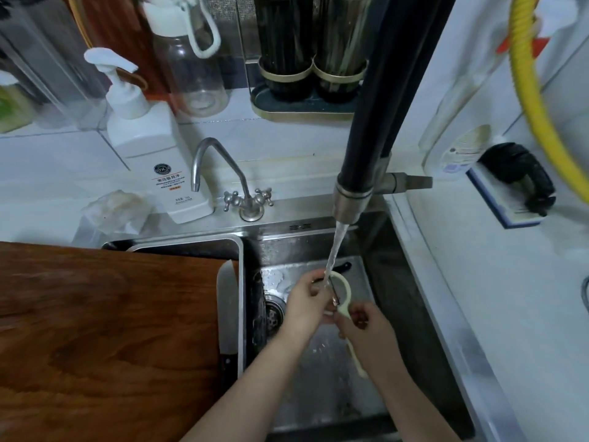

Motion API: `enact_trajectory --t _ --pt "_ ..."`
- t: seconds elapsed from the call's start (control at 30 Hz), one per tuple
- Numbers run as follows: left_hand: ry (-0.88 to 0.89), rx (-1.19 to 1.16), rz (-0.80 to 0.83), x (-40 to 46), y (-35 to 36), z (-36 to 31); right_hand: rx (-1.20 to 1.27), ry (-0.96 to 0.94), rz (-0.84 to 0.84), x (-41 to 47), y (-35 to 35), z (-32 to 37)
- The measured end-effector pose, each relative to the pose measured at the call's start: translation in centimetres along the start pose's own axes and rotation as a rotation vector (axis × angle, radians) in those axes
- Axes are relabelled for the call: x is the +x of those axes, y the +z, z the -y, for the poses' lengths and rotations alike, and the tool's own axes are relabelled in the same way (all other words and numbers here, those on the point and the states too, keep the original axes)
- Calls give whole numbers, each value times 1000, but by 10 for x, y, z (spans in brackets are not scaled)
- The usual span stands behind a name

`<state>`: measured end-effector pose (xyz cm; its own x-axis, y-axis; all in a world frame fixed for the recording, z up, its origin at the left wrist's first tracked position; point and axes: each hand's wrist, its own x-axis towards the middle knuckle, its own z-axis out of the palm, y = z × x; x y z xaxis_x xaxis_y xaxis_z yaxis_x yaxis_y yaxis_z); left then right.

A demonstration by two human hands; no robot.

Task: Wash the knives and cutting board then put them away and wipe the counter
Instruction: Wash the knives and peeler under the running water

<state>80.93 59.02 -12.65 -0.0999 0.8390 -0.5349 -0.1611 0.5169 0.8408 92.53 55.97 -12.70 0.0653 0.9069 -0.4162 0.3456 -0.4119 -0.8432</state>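
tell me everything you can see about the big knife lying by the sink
The big knife has a broad, pale metal blade with a rounded tip and a dark handle. It lies flat along the right edge of the wooden cutting board, tip pointing away from the person, handle nearest them, beside the metal tray rim. Neither hand touches it.

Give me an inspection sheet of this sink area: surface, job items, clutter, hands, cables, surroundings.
Surface: steel sink, water stream running from the black tap.
Job's things: wooden board lies over the sink's left side; knife rests at its right edge; cream peeler is under the stream.
Clutter: soap bottle, clear bottle, two dark canisters, black brush.
Hands: left hand rubs the peeler's head; right hand grips its handle.
Cables: yellow hose at right.
Surroundings: white tiled counter, small steel tap.
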Motion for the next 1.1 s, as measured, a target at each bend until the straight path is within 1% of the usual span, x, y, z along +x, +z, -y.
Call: enact_trajectory --t 0.17,0.3,0.4,0.53,0.67,0.8,0.93,1.0,1.1 --pt "90 68 -86 2 -11 -2 104 28 92 -4 4 11" --pt "149 -25 -121 1 -18 -7 175 22 180 -5 10 22" --pt "139 -68 -134 5 -24 -9 147 -11 234 -4 14 27" --pt "84 -133 -55 8 -31 -15 119 -39 240 0 18 28" --pt "23 -298 30 5 -32 -15 283 67 254 4 18 35" --pt "44 -262 7 6 -30 -12 446 186 292 6 15 37" --pt "32 -181 5 9 -20 -16 526 195 263 7 12 34" --pt "52 -89 -9 10 -13 -20 527 180 241 9 9 32" --pt "213 203 -77 10 -9 -28 542 162 230 13 1 31"
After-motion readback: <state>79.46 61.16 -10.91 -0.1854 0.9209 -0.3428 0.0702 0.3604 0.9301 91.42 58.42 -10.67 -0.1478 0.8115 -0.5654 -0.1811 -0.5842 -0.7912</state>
